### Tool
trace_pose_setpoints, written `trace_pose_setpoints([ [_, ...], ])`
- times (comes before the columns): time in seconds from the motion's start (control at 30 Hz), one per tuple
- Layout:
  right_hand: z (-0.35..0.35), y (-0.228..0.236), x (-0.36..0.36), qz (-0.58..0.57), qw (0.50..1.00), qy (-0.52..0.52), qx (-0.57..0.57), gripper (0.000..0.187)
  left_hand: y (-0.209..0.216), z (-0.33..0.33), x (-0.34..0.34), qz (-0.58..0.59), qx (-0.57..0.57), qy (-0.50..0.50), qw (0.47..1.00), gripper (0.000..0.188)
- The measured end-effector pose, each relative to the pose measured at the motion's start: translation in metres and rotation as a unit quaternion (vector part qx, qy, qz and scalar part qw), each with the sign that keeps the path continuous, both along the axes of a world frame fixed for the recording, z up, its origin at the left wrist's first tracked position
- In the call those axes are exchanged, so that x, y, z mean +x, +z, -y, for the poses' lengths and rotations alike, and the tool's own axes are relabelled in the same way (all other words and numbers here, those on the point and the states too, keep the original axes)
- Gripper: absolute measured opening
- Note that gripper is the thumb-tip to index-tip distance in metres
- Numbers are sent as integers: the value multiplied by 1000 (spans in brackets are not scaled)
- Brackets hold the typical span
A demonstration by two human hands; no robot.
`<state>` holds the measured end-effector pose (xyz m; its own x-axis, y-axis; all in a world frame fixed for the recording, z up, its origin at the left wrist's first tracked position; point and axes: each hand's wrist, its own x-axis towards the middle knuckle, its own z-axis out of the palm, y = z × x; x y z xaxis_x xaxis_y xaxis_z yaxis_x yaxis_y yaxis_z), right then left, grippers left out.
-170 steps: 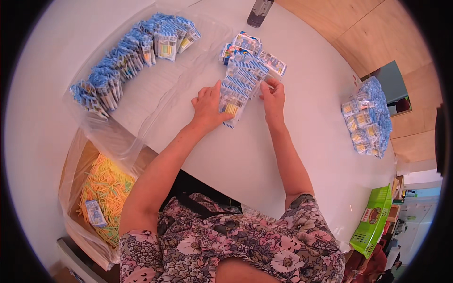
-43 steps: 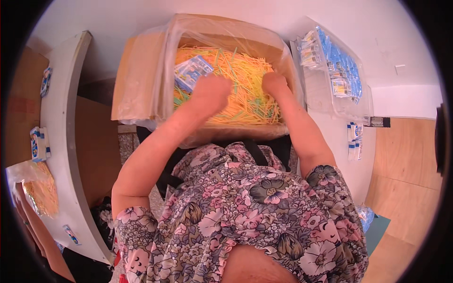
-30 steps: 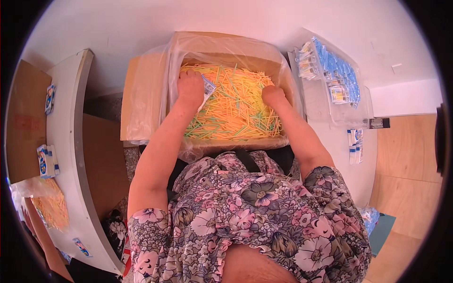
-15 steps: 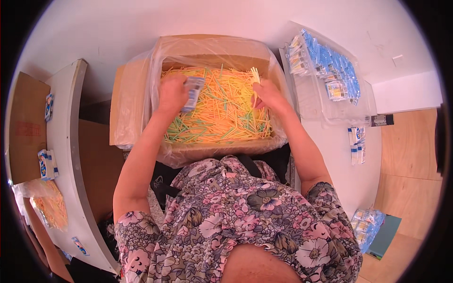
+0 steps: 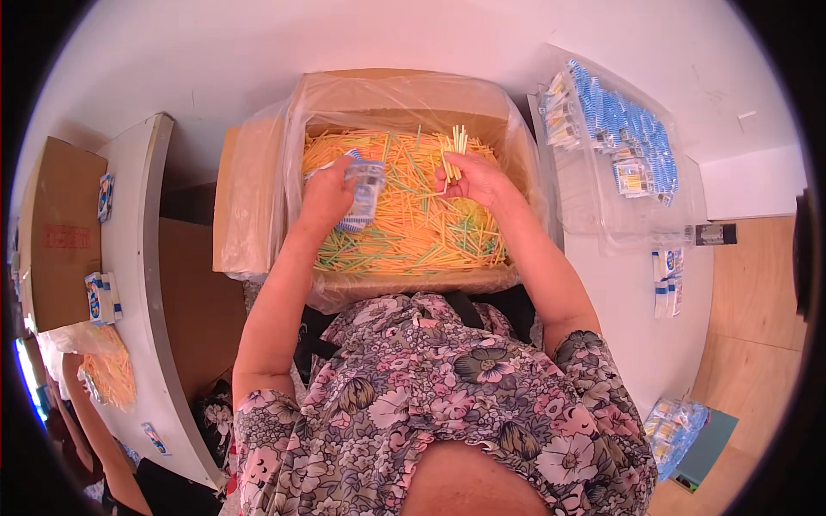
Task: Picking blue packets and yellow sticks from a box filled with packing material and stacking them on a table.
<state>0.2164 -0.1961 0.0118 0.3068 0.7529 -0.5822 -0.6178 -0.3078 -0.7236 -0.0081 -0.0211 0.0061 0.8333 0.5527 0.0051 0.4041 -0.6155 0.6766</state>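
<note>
Cardboard box: set centrally before the wearer, open at the top; clear film lines it and drapes over the left flap.
Box contents: loose thin sticks, mainly orange, with yellow at the right and green mixed in on the near side.
Left hand: over the left part of the box, thumb and fingers pinching a packet.
Packet condition: clear with blue print, slightly tilted, on the right side of that hand; contact with the sticks below cannot be told.
Right hand: over the right part of the box, fingers gathered round a bundle of pale yellow sticks, ends pointing far; count not determinable.
Spacing: the 2 hands are apart, loose sticks visible between.
Right table: bears a clear tray with blue-striped packets at its far end; near right, a heap of bagged packets.
Left table: bears a clear bag of orange sticks; another person's arm is close by.
</note>
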Motion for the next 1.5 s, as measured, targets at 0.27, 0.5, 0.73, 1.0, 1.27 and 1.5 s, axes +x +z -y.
trace_pose_setpoints([
  [0.27,-37,-33,7,-48,995,-73,-36,11,36,9,13,192,397,46,896,31],
  [0.5,-9,26,-33,36,995,86,-26,15,51,68,37,68,-372,37,925,26],
  [0.73,-3,40,-68,244,955,158,-60,19,11,95,72,211,-629,92,743,32],
  [1.0,28,33,-70,433,890,137,-49,25,11,84,80,318,-662,150,661,26],
  [1.27,44,69,-53,788,603,126,-7,72,10,79,74,229,-714,12,661,17],
  [1.5,19,54,-50,705,667,220,98,85,24,86,70,190,-719,2,668,24],
])
